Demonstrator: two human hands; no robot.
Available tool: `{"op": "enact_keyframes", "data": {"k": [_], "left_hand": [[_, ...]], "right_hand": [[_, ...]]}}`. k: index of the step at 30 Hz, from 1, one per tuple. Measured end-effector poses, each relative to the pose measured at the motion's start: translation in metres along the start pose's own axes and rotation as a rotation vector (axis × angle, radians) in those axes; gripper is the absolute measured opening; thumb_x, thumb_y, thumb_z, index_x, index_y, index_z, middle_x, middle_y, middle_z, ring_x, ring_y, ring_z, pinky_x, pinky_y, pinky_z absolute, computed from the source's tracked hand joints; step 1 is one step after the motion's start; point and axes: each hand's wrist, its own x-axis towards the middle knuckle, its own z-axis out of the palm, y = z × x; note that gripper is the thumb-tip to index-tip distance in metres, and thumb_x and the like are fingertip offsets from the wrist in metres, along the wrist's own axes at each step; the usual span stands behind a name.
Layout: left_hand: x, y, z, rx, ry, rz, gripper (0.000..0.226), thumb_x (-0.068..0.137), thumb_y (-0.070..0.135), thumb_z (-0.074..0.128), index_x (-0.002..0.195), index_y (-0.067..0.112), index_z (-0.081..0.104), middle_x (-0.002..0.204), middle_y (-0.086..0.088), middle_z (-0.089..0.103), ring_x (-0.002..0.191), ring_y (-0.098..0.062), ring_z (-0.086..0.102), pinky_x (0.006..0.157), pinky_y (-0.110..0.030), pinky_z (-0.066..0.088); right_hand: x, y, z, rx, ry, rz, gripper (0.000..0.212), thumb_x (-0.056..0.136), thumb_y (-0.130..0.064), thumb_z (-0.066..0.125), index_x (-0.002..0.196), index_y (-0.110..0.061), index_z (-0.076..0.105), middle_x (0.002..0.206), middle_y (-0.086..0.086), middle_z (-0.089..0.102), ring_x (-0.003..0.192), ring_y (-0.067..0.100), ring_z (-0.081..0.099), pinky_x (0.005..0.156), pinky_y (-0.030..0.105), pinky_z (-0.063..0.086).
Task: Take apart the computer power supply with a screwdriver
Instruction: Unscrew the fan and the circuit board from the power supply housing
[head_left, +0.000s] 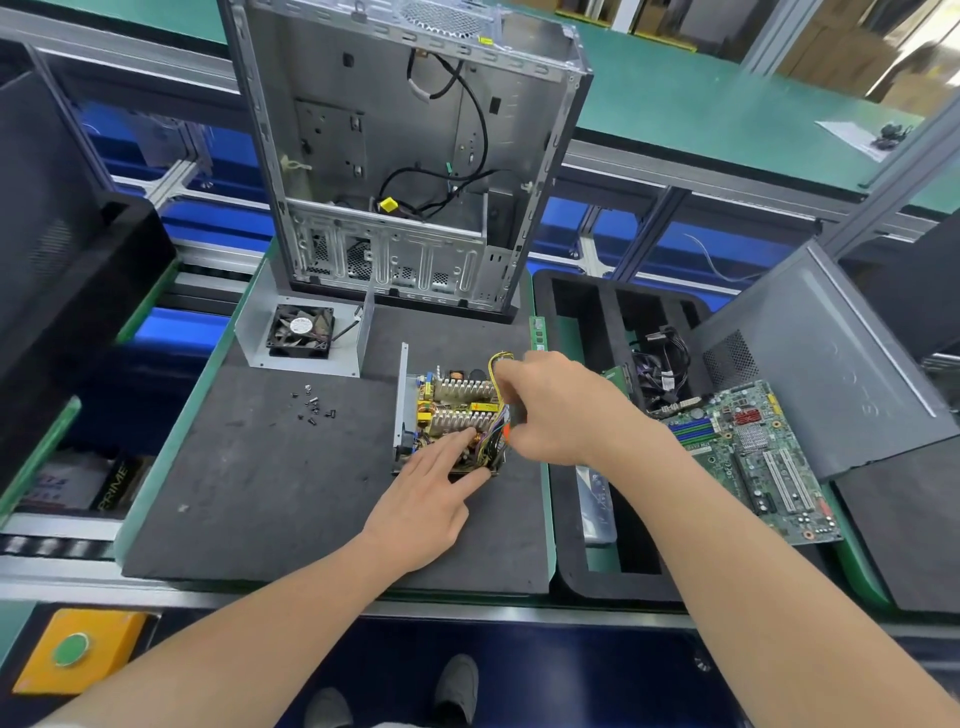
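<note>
So the opened power supply (457, 410) sits mid-mat (260, 493), heatsinks showing. Left hand (421, 499) lies flat with straight fingers pressing its near side. Right hand (550, 410) is curled up at the right edge by the wire bundle (500, 358), and I honestly can't tell what it grips. Loose screws (311, 405) lie to the left, the fan cover (301, 332) sits farther back, and the motherboard (753, 457) is off to the right.
</note>
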Motion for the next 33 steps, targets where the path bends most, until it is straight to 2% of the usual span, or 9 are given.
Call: {"op": "enact_keyframes", "data": {"k": [2, 4, 10, 13, 16, 20, 23, 29, 33], "left_hand": [[0.0, -0.001, 0.0, -0.002, 0.005, 0.007, 0.049, 0.087, 0.015, 0.066, 0.134, 0.027, 0.058, 0.163, -0.012, 0.031, 0.15, -0.031, 0.029, 0.118, -0.047, 0.031], [0.0, -0.001, 0.001, -0.003, 0.011, 0.007, 0.048, 0.087, 0.015, 0.066, 0.133, 0.026, 0.059, 0.163, -0.012, 0.031, 0.149, -0.031, 0.029, 0.118, -0.047, 0.033], [0.0, -0.001, 0.002, 0.009, -0.01, 0.001, 0.049, 0.089, 0.017, 0.064, 0.135, 0.028, 0.056, 0.165, -0.01, 0.028, 0.151, -0.03, 0.025, 0.12, -0.045, 0.028], [0.0, -0.001, 0.001, 0.004, -0.008, 0.0, 0.049, 0.088, 0.016, 0.064, 0.134, 0.028, 0.057, 0.164, -0.01, 0.028, 0.151, -0.03, 0.026, 0.119, -0.046, 0.031], [0.0, 0.0, 0.0, 0.004, 0.021, 0.009, 0.049, 0.084, 0.014, 0.066, 0.131, 0.027, 0.06, 0.163, -0.011, 0.031, 0.148, -0.03, 0.028, 0.117, -0.047, 0.035], [0.0, 0.001, -0.001, 0.009, 0.019, 0.009, 0.049, 0.085, 0.015, 0.069, 0.132, 0.026, 0.062, 0.162, -0.013, 0.034, 0.148, -0.031, 0.031, 0.117, -0.047, 0.034], [-0.001, 0.0, -0.001, 0.006, 0.018, 0.003, 0.048, 0.085, 0.016, 0.069, 0.132, 0.026, 0.061, 0.163, -0.012, 0.033, 0.149, -0.03, 0.03, 0.119, -0.046, 0.031], [0.0, 0.0, -0.002, 0.033, -0.007, -0.009, 0.048, 0.088, 0.019, 0.068, 0.135, 0.028, 0.059, 0.164, -0.01, 0.03, 0.15, -0.03, 0.028, 0.12, -0.043, 0.021], [0.0, 0.001, -0.003, 0.018, -0.017, -0.006, 0.048, 0.088, 0.018, 0.066, 0.134, 0.028, 0.058, 0.164, -0.01, 0.028, 0.15, -0.031, 0.029, 0.12, -0.047, 0.03]], "right_hand": [[0.002, -0.001, 0.006, -0.091, 0.037, 0.171, 0.037, 0.092, -0.048, 0.061, 0.075, -0.02, 0.044, 0.075, 0.002, 0.049, 0.071, 0.03, 0.058, 0.061, 0.036, 0.052], [0.004, -0.002, 0.007, -0.067, 0.05, 0.256, 0.047, 0.101, -0.052, 0.053, 0.07, -0.019, 0.04, 0.071, 0.003, 0.044, 0.067, 0.03, 0.052, 0.06, 0.034, 0.045], [0.0, 0.005, 0.004, -0.015, 0.025, 0.008, 0.007, 0.095, -0.025, 0.064, 0.094, -0.018, 0.06, 0.084, 0.0, 0.062, 0.079, 0.026, 0.06, 0.066, 0.037, 0.054], [0.0, 0.008, -0.003, 0.007, -0.025, -0.114, 0.02, 0.086, -0.013, 0.073, 0.099, -0.024, 0.064, 0.088, -0.008, 0.057, 0.082, 0.015, 0.053, 0.069, 0.034, 0.052], [0.001, 0.003, -0.001, 0.078, -0.078, -0.182, 0.039, 0.076, 0.006, 0.063, 0.103, -0.021, 0.066, 0.095, -0.002, 0.066, 0.089, 0.018, 0.056, 0.062, 0.02, 0.042], [0.0, -0.002, 0.004, -0.027, 0.008, 0.015, 0.021, 0.08, -0.026, 0.067, 0.088, -0.023, 0.048, 0.083, -0.001, 0.053, 0.081, 0.03, 0.059, 0.063, 0.036, 0.051], [0.003, -0.004, 0.005, -0.073, 0.032, 0.2, 0.047, 0.096, -0.057, 0.056, 0.071, -0.022, 0.038, 0.072, 0.001, 0.044, 0.069, 0.031, 0.052, 0.062, 0.036, 0.046], [0.0, -0.005, 0.0, 0.031, -0.027, 0.021, 0.007, 0.095, -0.023, 0.062, 0.101, -0.02, 0.064, 0.085, 0.001, 0.063, 0.087, 0.031, 0.064, 0.074, 0.045, 0.059], [-0.002, 0.0, -0.007, -0.003, -0.074, -0.092, 0.027, 0.084, -0.008, 0.068, 0.105, -0.025, 0.063, 0.095, -0.003, 0.058, 0.089, 0.022, 0.057, 0.073, 0.042, 0.056]]}}
